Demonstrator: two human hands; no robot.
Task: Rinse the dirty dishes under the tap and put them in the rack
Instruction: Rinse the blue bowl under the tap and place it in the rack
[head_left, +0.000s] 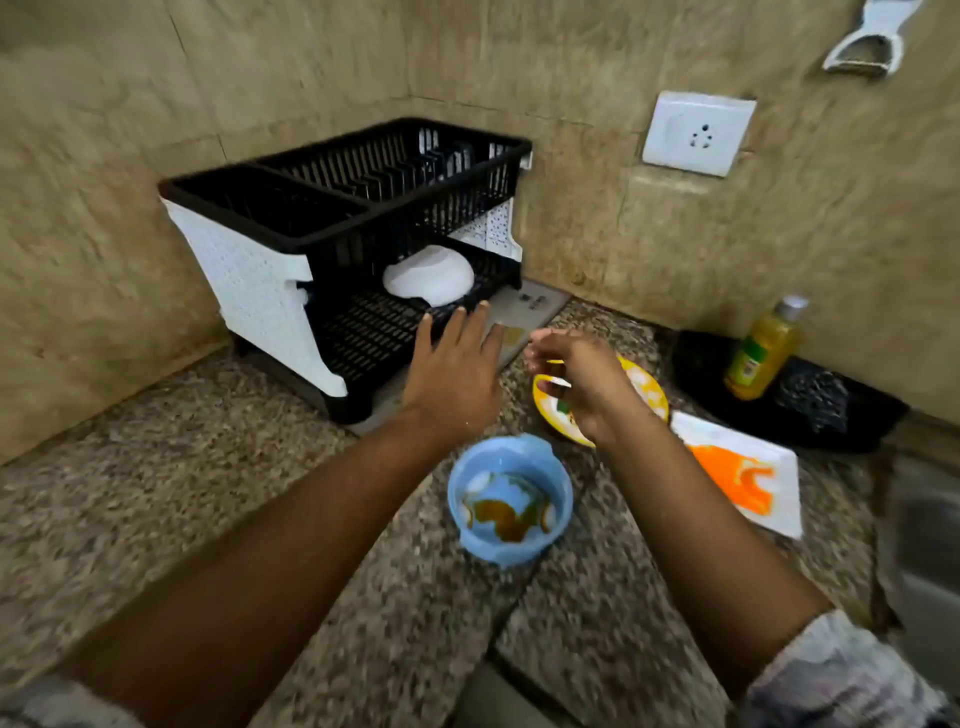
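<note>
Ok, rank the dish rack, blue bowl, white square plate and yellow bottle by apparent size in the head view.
1. dish rack, by far the largest.
2. white square plate and blue bowl: look about alike, and the bowl is nearer the camera, so no ranking between them.
3. yellow bottle, the smallest.

— What sits in the rack (270, 291)?
— A white bowl (429, 281), upside down on the lower tier. My left hand (457, 369) hovers flat before it, fingers straight.
— And your right hand (576, 387)?
— Fingers loosely curled above the yellow plate (652, 392), holding nothing I can make out.
— What remains on the counter (182, 493)?
— A blue bowl (511, 501) smeared brown, and a white square plate (743, 467) stained orange, beside a bottle (763, 353) of yellow liquid.
</note>
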